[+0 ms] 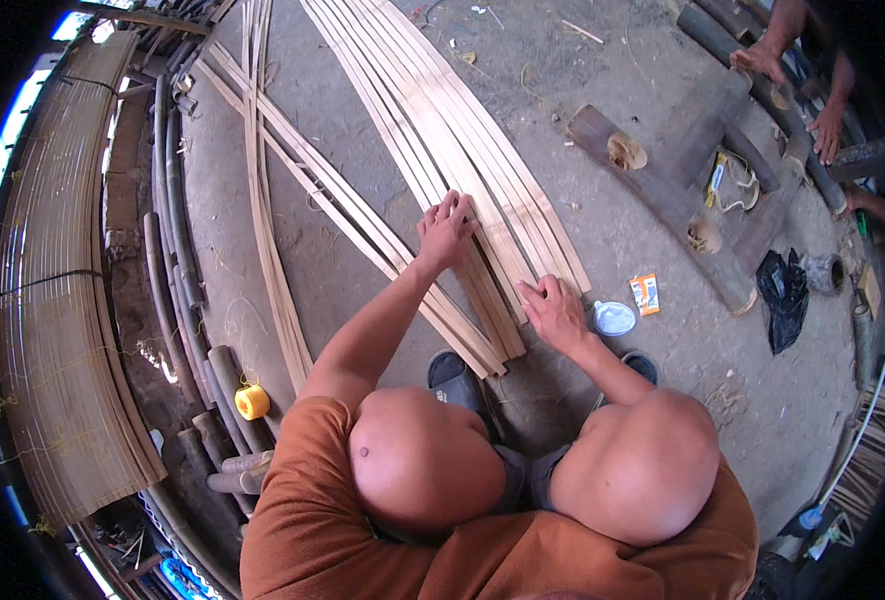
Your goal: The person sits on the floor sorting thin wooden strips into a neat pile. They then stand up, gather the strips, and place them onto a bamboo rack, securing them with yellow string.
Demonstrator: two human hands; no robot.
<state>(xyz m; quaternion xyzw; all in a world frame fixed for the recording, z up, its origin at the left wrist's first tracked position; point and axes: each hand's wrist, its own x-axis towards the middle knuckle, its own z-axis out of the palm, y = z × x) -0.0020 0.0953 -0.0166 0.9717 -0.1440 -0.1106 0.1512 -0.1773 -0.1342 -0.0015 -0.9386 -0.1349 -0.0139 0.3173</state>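
Long, pale bamboo slats (442,120) lie side by side on the floor, fanning away from me. My left hand (447,232) reaches over their left part, its fingers bent around slats; a darker slat section shows just below it. At the near end of the right-hand slats, my right hand (554,310) rests with its fingers apart, thumb and fingertips touching the slat ends. A separate bundle of narrow slats (352,235) runs diagonally on the left, its near end by my left slipper (452,380). More thin strips (267,240) cross it farther left.
Beside my right hand lie a clear round lid (614,318) and an orange-and-white packet (644,295). Thick bamboo with cut holes (662,205) and a black plastic bag (782,300) are at right, near another person's hands (827,130). Yellow twine (252,402) and bamboo poles (177,250) lie left.
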